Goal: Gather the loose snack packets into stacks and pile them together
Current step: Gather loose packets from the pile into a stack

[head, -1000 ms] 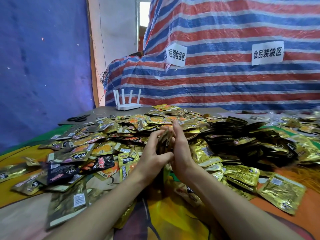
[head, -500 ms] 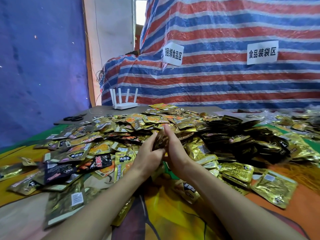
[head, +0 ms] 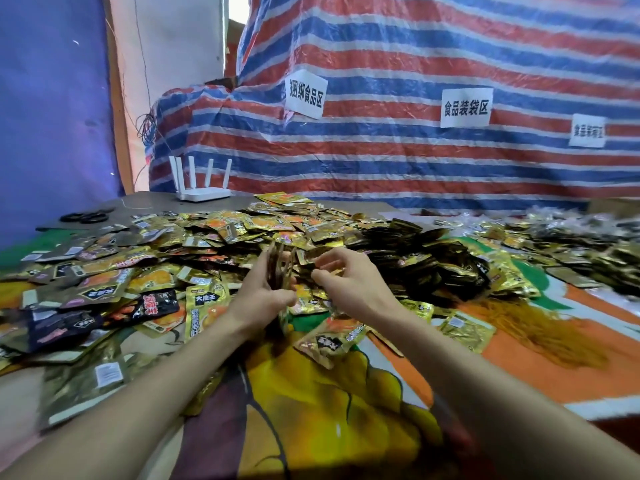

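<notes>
Gathering was the step in hand, and it was judged barely begun: far more loose packets (head: 242,230) lay about than were stacked.

Left hand (head: 263,296): gripped a small stack (head: 277,268) of packets upright on edge, fingers curled round its lower half, above the middle of the bench (head: 329,420).

Right hand (head: 349,284): just beside the stack and apart from it, fingers loosely curled over the loose packets. Whether it pinched one could not be told, as that part was blurred.

Method, as judged: each new packet wanted laying flat against the face of the stack, same way up, with edges tapped flush and the left thumb clamping after every addition. The foil looked slippery, so a stack kept thin enough for one hand would likely fan out less. Pulling from the top of the spread, not from beneath, would disturb fewer neighbours.

Loose packets, appearance: flat sealed pouches, mostly gold foil with orange or black panels, some showing white barcode labels. They overlapped at all angles across the far and left parts of the bench.

Dark packets (head: 433,261): a black-and-gold mound to the right of the hands. Whether these were already bundled could not be told.

Also noted: white router (head: 202,190), scissors (head: 85,217), striped tarpaulin (head: 415,161) behind.
</notes>
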A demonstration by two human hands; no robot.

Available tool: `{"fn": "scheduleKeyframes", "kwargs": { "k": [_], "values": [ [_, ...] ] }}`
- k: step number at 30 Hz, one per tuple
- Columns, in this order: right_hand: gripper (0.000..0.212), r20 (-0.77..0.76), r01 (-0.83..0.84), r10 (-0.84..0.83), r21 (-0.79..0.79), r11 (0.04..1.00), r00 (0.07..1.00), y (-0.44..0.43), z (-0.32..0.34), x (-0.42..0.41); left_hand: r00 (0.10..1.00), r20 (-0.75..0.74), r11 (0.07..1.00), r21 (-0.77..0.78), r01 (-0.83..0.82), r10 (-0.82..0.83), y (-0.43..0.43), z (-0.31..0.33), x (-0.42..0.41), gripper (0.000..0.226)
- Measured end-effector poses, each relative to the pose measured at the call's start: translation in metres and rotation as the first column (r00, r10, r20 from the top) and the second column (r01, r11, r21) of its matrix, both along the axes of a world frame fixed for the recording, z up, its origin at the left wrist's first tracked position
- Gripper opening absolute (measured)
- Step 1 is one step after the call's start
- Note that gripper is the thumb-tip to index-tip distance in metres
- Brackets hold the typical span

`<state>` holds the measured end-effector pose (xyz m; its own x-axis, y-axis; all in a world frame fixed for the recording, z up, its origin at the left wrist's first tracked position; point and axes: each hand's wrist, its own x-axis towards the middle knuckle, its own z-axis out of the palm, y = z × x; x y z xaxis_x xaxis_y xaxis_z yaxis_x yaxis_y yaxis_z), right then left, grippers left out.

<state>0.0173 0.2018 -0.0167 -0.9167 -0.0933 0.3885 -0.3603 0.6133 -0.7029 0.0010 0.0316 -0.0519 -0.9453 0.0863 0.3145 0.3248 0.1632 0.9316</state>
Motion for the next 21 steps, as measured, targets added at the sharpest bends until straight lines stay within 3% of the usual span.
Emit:
{"fn": "scheduleKeyframes", "kwargs": {
  "k": [4, 7, 10, 14, 18, 21],
  "values": [
    [0.006, -0.055, 0.209, -0.202, 0.248, 0.946, 0.978, 0.064, 0.015, 0.025, 0.999, 0.036, 1.000, 0.002, 0.006, -0.007, -0.003, -0.001, -0.001, 0.054],
    [0.017, 0.000, 0.337, -0.377, 0.449, 0.828, 0.926, 0.122, 0.032, 0.034, 0.999, 0.028, 0.999, -0.045, -0.022, 0.023, -0.002, -0.001, -0.003, 0.036],
    [0.011, 0.039, 0.393, -0.525, 0.618, 0.681, 0.850, 0.174, 0.043, 0.038, 1.000, 0.019, 0.999, -0.051, -0.013, 0.014, -0.001, -0.001, -0.002, 0.031],
    [0.016, 0.101, 0.379, -0.632, 0.725, 0.575, 0.768, 0.215, 0.035, 0.046, 1.000, 0.027, 1.000, -0.012, -0.006, 0.007, -0.001, 0.000, -0.001, 0.032],
    [0.010, 0.164, 0.332, -0.633, 0.738, 0.588, 0.757, 0.228, 0.015, 0.046, 0.999, 0.036, 1.000, 0.008, -0.001, 0.001, 0.002, 0.006, 0.007, 0.042],
    [0.011, 0.101, 0.381, -0.656, 0.744, 0.549, 0.748, 0.227, 0.005, 0.044, 0.999, 0.035, 1.000, 0.001, 0.000, 0.000, 0.003, 0.008, 0.009, 0.041]
  ]
}}
